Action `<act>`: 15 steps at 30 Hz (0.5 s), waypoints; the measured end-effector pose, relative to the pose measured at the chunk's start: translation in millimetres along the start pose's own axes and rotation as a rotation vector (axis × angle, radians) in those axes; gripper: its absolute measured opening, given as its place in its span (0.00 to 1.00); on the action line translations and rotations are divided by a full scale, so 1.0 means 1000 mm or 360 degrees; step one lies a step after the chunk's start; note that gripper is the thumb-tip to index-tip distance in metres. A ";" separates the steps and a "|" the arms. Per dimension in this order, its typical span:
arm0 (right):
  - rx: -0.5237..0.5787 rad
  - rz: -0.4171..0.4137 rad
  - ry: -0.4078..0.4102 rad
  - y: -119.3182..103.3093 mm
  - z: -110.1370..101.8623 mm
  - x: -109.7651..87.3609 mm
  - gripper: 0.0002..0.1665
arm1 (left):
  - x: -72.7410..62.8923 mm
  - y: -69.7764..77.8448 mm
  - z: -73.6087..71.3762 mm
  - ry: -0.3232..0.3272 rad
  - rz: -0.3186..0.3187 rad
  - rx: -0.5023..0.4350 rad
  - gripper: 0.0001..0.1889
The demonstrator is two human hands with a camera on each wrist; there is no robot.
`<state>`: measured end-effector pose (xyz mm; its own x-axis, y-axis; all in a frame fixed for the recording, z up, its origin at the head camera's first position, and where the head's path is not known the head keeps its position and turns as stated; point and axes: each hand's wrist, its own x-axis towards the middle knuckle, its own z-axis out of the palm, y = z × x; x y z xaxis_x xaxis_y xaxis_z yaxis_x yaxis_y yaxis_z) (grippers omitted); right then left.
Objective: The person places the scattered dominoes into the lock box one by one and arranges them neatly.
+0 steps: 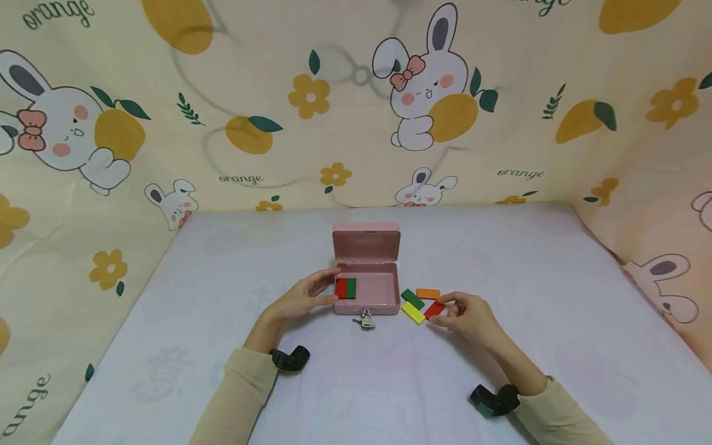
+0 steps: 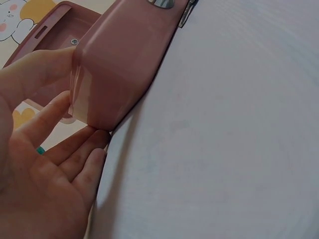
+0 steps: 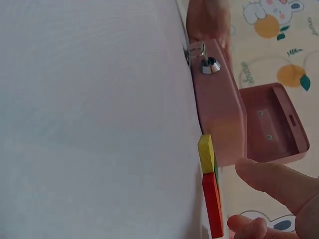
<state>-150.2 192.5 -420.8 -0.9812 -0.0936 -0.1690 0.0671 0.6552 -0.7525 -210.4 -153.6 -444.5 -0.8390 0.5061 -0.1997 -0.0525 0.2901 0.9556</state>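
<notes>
A pink metal cash box [image 1: 366,309] stands with its lid [image 1: 367,245] raised. Inside, at the left end, lie a red block [image 1: 341,288] and a green block [image 1: 351,288]. My left hand [image 1: 306,295] rests its fingertips against the box's left wall, fingers mostly straight; the left wrist view shows the touch at the corner. Just right of the box, my right hand [image 1: 470,316] has its thumb and fingers spread around a loose red block [image 1: 436,309]. In the right wrist view, this red block [image 3: 213,205] lies on the table and the thumb [image 3: 271,181] is apart from it.
Beside the loose red block lie a yellow block [image 1: 413,313], a green block [image 1: 412,299] and an orange block [image 1: 428,294]. A lock with keys [image 1: 365,319] sits at the box's front. White cloth covers the table [image 1: 356,383]; a printed curtain [image 1: 356,123] rises behind it.
</notes>
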 end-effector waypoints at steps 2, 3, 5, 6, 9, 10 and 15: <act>-0.0007 0.0009 0.0007 0.002 -0.001 0.000 0.26 | 0.001 0.000 0.000 -0.0005 -0.0003 0.0008 0.34; -0.0013 0.0016 0.0009 0.003 -0.001 0.000 0.26 | 0.001 0.000 0.000 -0.0008 -0.0001 0.0010 0.34; -0.0024 0.0017 0.0013 0.004 -0.002 0.000 0.27 | 0.002 -0.001 0.000 -0.0014 0.0003 0.0017 0.34; -0.0026 0.0018 0.0017 0.005 -0.003 0.000 0.26 | 0.003 -0.001 0.000 -0.0016 0.0003 0.0015 0.34; -0.0038 0.0022 0.0027 0.006 -0.003 0.000 0.27 | 0.003 -0.002 0.000 -0.0019 0.0001 0.0016 0.34; -0.0043 0.0019 0.0031 0.006 -0.003 0.001 0.27 | 0.003 -0.002 0.000 -0.0019 0.0000 0.0015 0.34; -0.0067 0.0023 0.0033 0.006 -0.001 0.002 0.29 | 0.003 -0.002 0.000 -0.0004 -0.0010 0.0011 0.34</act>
<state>-152.3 196.7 -424.7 -0.9837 -0.0687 -0.1661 0.0740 0.6874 -0.7225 -212.8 -153.3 -447.0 -0.8374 0.5060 -0.2064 -0.0542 0.2989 0.9527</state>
